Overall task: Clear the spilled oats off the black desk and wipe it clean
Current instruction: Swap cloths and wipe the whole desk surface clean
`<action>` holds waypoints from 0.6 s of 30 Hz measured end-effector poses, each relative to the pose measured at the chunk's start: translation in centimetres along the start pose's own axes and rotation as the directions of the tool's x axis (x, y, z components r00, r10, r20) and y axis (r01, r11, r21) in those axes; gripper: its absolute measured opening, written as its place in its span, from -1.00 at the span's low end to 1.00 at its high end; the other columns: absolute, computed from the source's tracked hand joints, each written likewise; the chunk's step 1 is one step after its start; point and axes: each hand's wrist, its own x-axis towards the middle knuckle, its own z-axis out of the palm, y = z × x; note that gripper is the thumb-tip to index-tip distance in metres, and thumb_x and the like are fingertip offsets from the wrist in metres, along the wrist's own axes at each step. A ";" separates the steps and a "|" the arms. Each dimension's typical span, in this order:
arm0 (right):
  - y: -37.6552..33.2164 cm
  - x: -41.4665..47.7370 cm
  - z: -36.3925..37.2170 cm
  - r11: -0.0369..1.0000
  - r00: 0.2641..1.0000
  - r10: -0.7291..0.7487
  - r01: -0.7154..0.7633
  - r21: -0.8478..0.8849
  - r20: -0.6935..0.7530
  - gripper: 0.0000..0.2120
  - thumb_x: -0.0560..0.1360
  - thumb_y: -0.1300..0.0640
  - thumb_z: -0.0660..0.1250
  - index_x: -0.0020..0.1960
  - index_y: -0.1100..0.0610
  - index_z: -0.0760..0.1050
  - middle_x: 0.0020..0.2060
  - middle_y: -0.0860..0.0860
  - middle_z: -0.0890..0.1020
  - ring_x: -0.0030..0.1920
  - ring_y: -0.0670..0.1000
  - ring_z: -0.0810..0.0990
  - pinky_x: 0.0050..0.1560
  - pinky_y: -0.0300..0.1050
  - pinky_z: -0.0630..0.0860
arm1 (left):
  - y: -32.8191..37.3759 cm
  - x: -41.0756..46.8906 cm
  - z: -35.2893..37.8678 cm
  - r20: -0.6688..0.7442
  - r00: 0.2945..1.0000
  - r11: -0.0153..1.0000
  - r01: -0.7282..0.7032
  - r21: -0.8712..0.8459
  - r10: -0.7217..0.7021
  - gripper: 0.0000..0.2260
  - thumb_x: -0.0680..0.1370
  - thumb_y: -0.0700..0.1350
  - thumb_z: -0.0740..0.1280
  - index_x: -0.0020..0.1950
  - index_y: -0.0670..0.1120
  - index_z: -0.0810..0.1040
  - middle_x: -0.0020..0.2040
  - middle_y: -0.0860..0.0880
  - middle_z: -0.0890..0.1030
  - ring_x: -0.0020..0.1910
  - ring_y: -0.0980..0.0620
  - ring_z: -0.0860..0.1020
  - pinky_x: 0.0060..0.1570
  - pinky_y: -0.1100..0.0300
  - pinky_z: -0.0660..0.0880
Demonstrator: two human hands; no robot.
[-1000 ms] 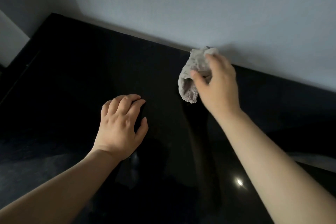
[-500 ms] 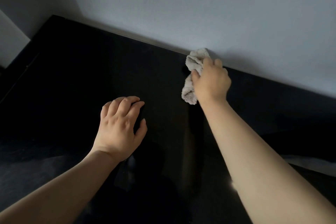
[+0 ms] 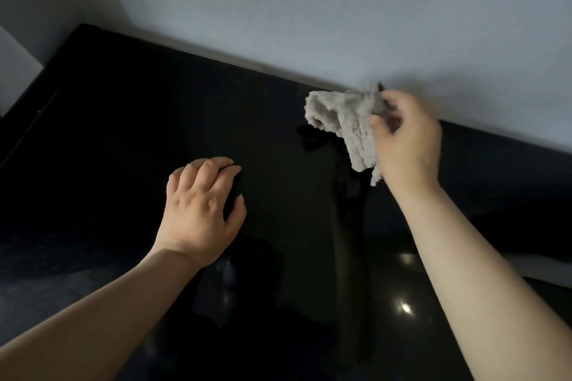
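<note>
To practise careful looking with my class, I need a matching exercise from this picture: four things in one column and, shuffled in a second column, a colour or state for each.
Things:
1 left hand
2 right hand
3 cloth
4 desk

Descriptions:
A black and glossy
B pale grey and fluffy
C holds the cloth
D rests on the desk

Pairs: 1-D, 2-C, 3-B, 4-A

Dim scene; glare spots on glossy desk (image 3: 123,148); right hand (image 3: 408,139) motion-blurred; wide-angle edge bending.
</note>
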 end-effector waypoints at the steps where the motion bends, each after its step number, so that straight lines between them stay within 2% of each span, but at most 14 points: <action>1: -0.3 -0.5 0.6 0.998 0.997 -0.059 0.061 -0.023 0.053 -0.64 0.52 -0.01 0.32 0.26 0.10 0.51 0.15 0.05 0.58 0.15 0.09 0.54 0.17 0.09 0.49 | 0.0 0.0 0.0 0.003 1.000 1.000 -0.002 0.002 0.002 -0.59 0.49 0.05 0.18 0.22 -0.13 0.55 0.21 -0.04 0.51 0.20 -0.09 0.40 0.24 -0.03 0.28; 2: -0.4 -0.9 1.3 0.994 0.991 -0.086 0.092 -0.056 0.104 -0.60 0.54 -0.08 0.27 0.27 0.13 0.49 0.18 0.08 0.56 0.19 0.10 0.51 0.20 0.10 0.47 | 0.0 0.0 0.0 0.003 1.000 1.000 -0.003 0.005 0.003 -0.59 0.49 0.05 0.18 0.22 -0.13 0.54 0.21 -0.04 0.51 0.21 -0.09 0.40 0.24 -0.04 0.29; 5: 0.5 -1.6 3.8 0.969 0.986 -0.023 0.063 -0.240 0.164 -0.43 0.55 -0.18 0.21 0.41 0.15 0.33 0.37 0.16 0.41 0.39 0.21 0.34 0.35 0.22 0.32 | 0.0 -0.1 0.0 -0.006 1.000 1.000 -0.006 0.015 0.006 -0.59 0.50 0.05 0.17 0.22 -0.14 0.55 0.21 -0.05 0.51 0.20 -0.10 0.41 0.23 -0.04 0.29; 6: 0.9 -1.6 4.6 0.944 0.987 -0.009 0.062 -0.323 0.163 -0.39 0.54 -0.20 0.22 0.44 0.14 0.28 0.39 0.17 0.37 0.42 0.24 0.30 0.36 0.25 0.30 | 0.0 -0.1 0.0 -0.008 1.000 1.000 -0.006 0.017 0.006 -0.59 0.50 0.05 0.17 0.22 -0.14 0.55 0.21 -0.05 0.51 0.20 -0.10 0.40 0.23 -0.04 0.28; 8: 1.2 -1.0 5.2 0.902 0.988 -0.039 0.099 -0.420 0.149 -0.41 0.53 -0.19 0.25 0.44 0.10 0.29 0.36 0.15 0.41 0.36 0.24 0.35 0.25 0.23 0.33 | 0.1 -0.1 0.0 -0.010 1.000 1.000 -0.007 0.016 0.007 -0.59 0.50 0.05 0.17 0.23 -0.13 0.54 0.22 -0.05 0.51 0.20 -0.10 0.40 0.24 -0.03 0.27; 10: 1.2 0.2 5.2 0.901 0.986 -0.085 0.139 -0.411 0.146 -0.54 0.54 -0.14 0.27 0.33 0.09 0.40 0.23 0.11 0.50 0.24 0.20 0.44 0.13 0.14 0.38 | 0.1 0.0 0.1 -0.004 1.000 1.000 -0.010 0.018 0.010 -0.60 0.50 0.04 0.19 0.23 -0.13 0.54 0.22 -0.05 0.51 0.21 -0.09 0.40 0.24 -0.02 0.27; 12: 0.8 1.6 4.9 0.960 0.989 -0.083 0.113 -0.256 0.126 -0.67 0.54 -0.11 0.28 0.14 0.11 0.49 0.04 0.07 0.55 0.07 0.15 0.51 0.01 0.06 0.44 | 0.0 0.0 0.1 -0.001 1.000 1.000 -0.010 0.015 0.010 -0.60 0.50 0.04 0.19 0.23 -0.13 0.54 0.22 -0.05 0.50 0.21 -0.09 0.41 0.24 -0.02 0.28; 14: 0.2 2.7 4.7 0.990 0.996 -0.035 0.045 -0.131 0.079 -0.72 0.54 -0.13 0.27 -0.06 0.09 0.44 -0.12 0.04 0.52 -0.07 0.12 0.51 -0.11 0.04 0.45 | 0.0 -0.1 0.2 0.000 1.000 1.000 -0.011 0.018 0.011 -0.60 0.50 0.04 0.19 0.23 -0.13 0.54 0.22 -0.05 0.50 0.21 -0.10 0.41 0.24 -0.03 0.28; 15: 0.0 3.2 4.9 0.990 0.999 -0.010 0.016 -0.139 0.043 -0.71 0.53 -0.16 0.26 -0.08 0.08 0.43 -0.13 0.06 0.52 -0.08 0.13 0.51 -0.12 0.05 0.45 | 0.1 -0.1 0.2 0.000 1.000 1.000 -0.010 0.019 0.010 -0.60 0.50 0.04 0.19 0.23 -0.13 0.54 0.22 -0.05 0.50 0.22 -0.10 0.41 0.24 -0.03 0.28; 18: -1.1 4.3 6.3 0.956 0.997 0.068 -0.076 -0.282 -0.037 -0.60 0.51 -0.21 0.27 -0.01 0.14 0.53 -0.01 0.10 0.53 0.05 0.15 0.49 -0.02 0.06 0.44 | 0.1 -0.1 0.0 0.003 1.000 1.000 -0.011 0.011 0.011 -0.60 0.50 0.04 0.19 0.23 -0.14 0.54 0.23 -0.05 0.50 0.22 -0.10 0.40 0.25 -0.04 0.28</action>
